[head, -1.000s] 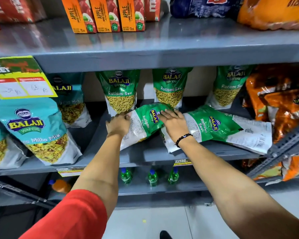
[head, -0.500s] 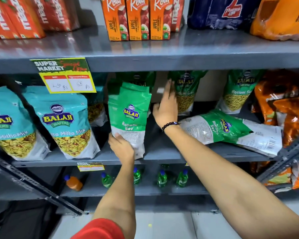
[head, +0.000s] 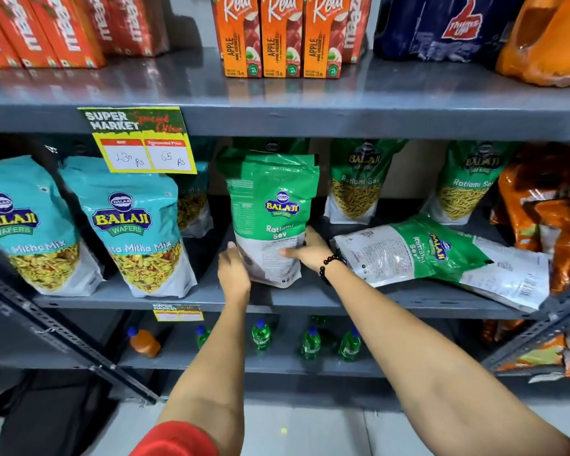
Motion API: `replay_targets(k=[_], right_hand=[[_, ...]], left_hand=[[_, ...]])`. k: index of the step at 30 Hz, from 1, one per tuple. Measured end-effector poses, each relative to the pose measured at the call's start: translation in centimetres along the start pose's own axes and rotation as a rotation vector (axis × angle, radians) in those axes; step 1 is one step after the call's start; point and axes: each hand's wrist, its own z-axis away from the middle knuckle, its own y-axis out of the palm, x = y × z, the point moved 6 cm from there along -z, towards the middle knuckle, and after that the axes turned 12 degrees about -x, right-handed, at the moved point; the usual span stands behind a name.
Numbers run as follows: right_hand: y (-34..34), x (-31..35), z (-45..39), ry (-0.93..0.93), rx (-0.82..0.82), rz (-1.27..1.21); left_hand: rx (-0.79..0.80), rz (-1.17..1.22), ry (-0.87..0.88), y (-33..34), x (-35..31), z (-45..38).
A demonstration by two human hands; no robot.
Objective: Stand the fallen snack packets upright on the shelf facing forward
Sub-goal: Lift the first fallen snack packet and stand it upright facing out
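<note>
A green Ratlami Sev packet (head: 272, 209) stands upright on the grey middle shelf (head: 310, 299), its back panel with small print toward me. My left hand (head: 232, 273) grips its lower left edge. My right hand (head: 306, 250), with a black bead bracelet, holds its lower right side, thumb across the white bottom. To the right, a second green Ratlami Sev packet (head: 415, 250) lies flat on the shelf. A third packet (head: 510, 273) lies under it, white back with a barcode showing.
Upright green packets (head: 359, 185) stand at the back. Teal Mitha Mix packets (head: 139, 232) stand left, orange packets (head: 547, 212) right. A price tag (head: 142, 143) hangs from the upper shelf, which holds juice cartons (head: 283, 34). Green bottles (head: 260, 334) sit below. A slanted metal brace (head: 63, 337) crosses lower left.
The green packet has gone from lying flat to standing. My right hand dropped from the back packets to the packet's lower right side; my left hand shifted to its lower left edge.
</note>
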Motion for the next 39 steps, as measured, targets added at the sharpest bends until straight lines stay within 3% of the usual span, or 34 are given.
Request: replay_targets(k=[3, 5, 9, 12, 15, 17, 21, 25, 28, 31, 36, 39], right_hand=[[-0.9, -0.4, 0.3, 0.030, -0.079, 0.056], [-1.3, -1.4, 0.3, 0.132, -0.137, 0.141], [-0.2, -1.9, 0.6, 0.315, -0.093, 0.064], [-0.3, -0.9, -0.4, 0.242, -0.194, 0.119], [0.6, -0.1, -0.8, 0.135, -0.043, 0.069], [1.3, -0.4, -0.1, 0.112, 0.075, 0.130], [2.6, -0.5, 0.8, 0.040, 0.095, 0.264], [2.6, 0.0, 0.8, -0.066, 0.026, 0.336], [1.2, -0.3, 0.4, -0.102, 0.031, 0.210], [0.2, -0.5, -0.1, -0.065, 0.063, 0.149], [-2.3, -1.5, -1.7, 0.035, -0.289, 0.055], [-1.8, -1.9, -1.8, 0.037, -0.190, 0.052]], left_hand=[[0.005, 0.028, -0.051, -0.1, -1.2, -2.0], [0.092, 0.086, -0.170, 0.8, -2.2, -2.6], [0.218, 0.144, -0.303, 2.5, -3.1, -2.8], [0.094, 0.108, -0.332, 2.0, -1.1, -4.1], [0.033, 0.069, -0.321, 0.8, -0.8, -4.0], [0.079, 0.078, -0.311, 1.2, -1.3, -3.1], [0.243, 0.063, -0.296, 2.6, -1.3, -2.0], [0.043, -0.032, -0.243, 0.9, 0.1, -3.3], [0.021, 0.017, -0.209, 0.0, -0.8, -3.2], [0.120, 0.079, -0.199, 0.8, -0.9, -4.2], [0.406, -0.117, -0.046, 2.9, -2.9, -3.2], [0.512, -0.142, 0.007, 3.7, -3.1, -3.1]])
